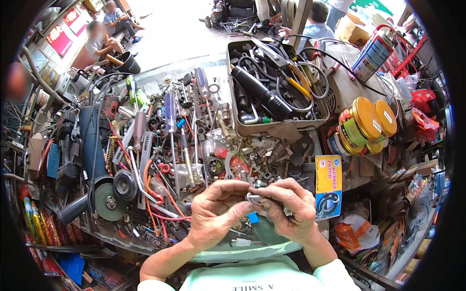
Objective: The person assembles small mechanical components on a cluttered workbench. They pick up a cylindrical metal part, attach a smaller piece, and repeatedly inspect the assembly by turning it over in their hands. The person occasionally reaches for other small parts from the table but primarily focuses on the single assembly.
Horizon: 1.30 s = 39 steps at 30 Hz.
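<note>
Close in front of me, over the near edge of the cluttered bench, my two hands meet at their fingertips. Between them is a small silvery metal part (pixel 253 198), round like a short pin or bolt; its exact kind is too small to tell. My left hand (pixel 217 213) curls its fingers and thumb against it from the left. From the right, my right hand (pixel 292 206) pinches it between thumb and forefinger. Just below the fingers shows a small blue piece (pixel 253 218); whether it is held or lies beneath, I cannot tell. A green abrasive disc (pixel 268 232) lies partly hidden under my hands.
An angle grinder (pixel 92 145) lies to the left beside screwdrivers (pixel 171 111) and loose hardware. A metal box (pixel 284 127) of tools stands at the back. To the right are a yellow-and-blue patch box (pixel 328 186), yellow-lidded jars (pixel 366 121) and a spray can (pixel 372 56). Several people are farther off.
</note>
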Each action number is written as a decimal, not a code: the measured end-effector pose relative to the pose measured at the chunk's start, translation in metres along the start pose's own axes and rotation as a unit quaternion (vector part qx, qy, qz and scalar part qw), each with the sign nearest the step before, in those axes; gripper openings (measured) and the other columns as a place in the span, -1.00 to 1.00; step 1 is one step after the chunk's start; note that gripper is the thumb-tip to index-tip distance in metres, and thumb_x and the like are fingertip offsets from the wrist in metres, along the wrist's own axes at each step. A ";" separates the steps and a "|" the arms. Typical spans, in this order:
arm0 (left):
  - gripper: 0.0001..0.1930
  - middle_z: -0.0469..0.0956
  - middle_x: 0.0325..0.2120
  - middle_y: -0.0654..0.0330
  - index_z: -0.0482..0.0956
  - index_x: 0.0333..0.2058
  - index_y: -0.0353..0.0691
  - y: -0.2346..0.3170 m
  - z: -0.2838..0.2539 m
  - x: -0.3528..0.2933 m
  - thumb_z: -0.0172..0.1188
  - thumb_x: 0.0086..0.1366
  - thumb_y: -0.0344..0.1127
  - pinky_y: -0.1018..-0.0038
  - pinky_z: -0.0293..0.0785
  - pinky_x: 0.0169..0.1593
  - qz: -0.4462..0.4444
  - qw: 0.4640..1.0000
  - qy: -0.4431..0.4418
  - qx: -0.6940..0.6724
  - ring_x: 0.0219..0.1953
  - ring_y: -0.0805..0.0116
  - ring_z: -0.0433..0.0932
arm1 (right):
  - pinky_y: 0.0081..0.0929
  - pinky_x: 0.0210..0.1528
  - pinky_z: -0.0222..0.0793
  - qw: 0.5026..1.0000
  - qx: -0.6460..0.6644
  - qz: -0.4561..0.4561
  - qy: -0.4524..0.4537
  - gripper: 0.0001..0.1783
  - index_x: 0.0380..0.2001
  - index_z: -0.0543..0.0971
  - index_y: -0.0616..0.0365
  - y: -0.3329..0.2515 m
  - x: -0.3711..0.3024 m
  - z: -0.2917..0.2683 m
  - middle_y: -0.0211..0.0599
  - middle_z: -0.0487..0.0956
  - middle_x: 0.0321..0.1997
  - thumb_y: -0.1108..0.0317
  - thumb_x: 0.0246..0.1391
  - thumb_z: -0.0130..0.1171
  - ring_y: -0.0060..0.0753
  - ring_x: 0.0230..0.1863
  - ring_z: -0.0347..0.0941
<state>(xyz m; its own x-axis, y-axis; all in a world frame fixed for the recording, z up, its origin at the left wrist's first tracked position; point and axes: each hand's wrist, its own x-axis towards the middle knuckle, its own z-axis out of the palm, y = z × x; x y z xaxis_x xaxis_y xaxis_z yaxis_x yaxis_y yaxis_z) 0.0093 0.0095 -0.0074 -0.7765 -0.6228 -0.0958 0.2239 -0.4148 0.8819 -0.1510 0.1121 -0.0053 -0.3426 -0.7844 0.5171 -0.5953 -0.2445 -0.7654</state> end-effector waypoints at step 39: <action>-0.68 0.57 -0.04 -0.01 0.63 -0.01 -0.44 -0.004 -0.001 0.004 0.27 0.24 -0.73 0.37 0.69 0.07 0.066 0.995 -0.042 0.057 0.00 0.28 0.62 | -0.42 -0.61 0.31 0.999 0.004 0.051 0.001 -0.79 -0.46 0.60 0.25 0.001 -0.006 0.004 -0.28 0.54 -0.58 0.39 0.23 0.30 -0.31 -0.64 0.41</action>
<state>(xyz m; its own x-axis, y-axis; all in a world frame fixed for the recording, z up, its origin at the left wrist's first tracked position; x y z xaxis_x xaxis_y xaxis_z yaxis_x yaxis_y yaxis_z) 0.0059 0.0076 -0.0118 -0.7927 -0.6067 0.0597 0.2628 -0.2517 0.9315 -0.1468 0.1144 -0.0108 -0.4030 -0.8046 0.4362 -0.5512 -0.1672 -0.8175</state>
